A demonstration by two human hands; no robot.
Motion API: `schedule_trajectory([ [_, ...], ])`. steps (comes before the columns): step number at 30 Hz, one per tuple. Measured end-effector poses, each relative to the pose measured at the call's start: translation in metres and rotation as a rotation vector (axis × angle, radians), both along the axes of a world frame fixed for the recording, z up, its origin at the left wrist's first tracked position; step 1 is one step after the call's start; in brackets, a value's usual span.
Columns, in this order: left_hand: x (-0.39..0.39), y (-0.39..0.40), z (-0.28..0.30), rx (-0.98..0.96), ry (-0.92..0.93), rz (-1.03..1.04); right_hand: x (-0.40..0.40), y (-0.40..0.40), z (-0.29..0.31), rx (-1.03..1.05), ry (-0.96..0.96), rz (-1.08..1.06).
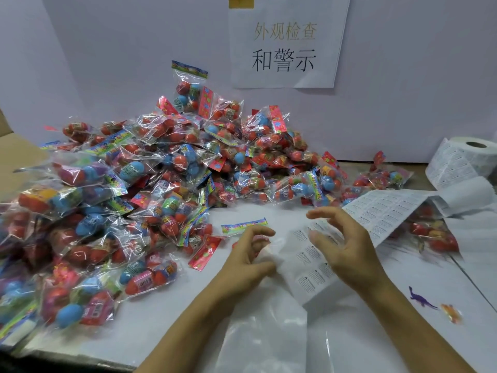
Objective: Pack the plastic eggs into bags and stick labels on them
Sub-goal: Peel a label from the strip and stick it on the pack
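Covering the left half of the white surface (349, 345), a heap of clear plastic bags of red and blue plastic eggs (150, 179) spreads back to the wall. Just beside it, the left hand (248, 254) curls its grip on a crumpled clear bag with something red inside (265, 251). The right hand (347, 246) hovers with fingers spread over the white strip of printed labels (382, 211), which runs to a roll (468, 162) far right. A small purple toy dinosaur (421, 298) lies near the right forearm.

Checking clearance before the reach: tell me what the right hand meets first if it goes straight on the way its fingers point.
Probably the label strip just beyond the right hand's fingers, which point up-left; past it, bare table, then the pile of bagged eggs. Depth is unclear.
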State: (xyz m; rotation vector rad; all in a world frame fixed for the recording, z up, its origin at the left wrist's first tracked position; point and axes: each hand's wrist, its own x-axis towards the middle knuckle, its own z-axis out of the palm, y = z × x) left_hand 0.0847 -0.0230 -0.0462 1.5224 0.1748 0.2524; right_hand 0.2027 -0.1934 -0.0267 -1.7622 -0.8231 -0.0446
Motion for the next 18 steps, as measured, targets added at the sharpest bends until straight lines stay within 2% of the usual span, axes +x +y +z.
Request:
schedule_trajectory([
  [3, 0.004, 0.0036, 0.0004, -0.133, -0.01, 0.049, -0.0027, -0.0013, 0.0003, 0.002, -0.164, 0.05],
  [11, 0.0025, 0.0059, 0.008, -0.271, 0.041, 0.066, -0.0087, -0.0038, 0.0041, -0.11, -0.186, 0.289],
  [15, -0.0017, 0.0069, 0.0073, -0.162, 0.066, 0.022, -0.0076, -0.0047, 0.0041, -0.157, -0.112, 0.306],
  [18, -0.0041, 0.0056, 0.0076, -0.176, 0.115, -0.078, -0.0075, -0.0034, 0.0056, -0.147, -0.137, 0.259],
])
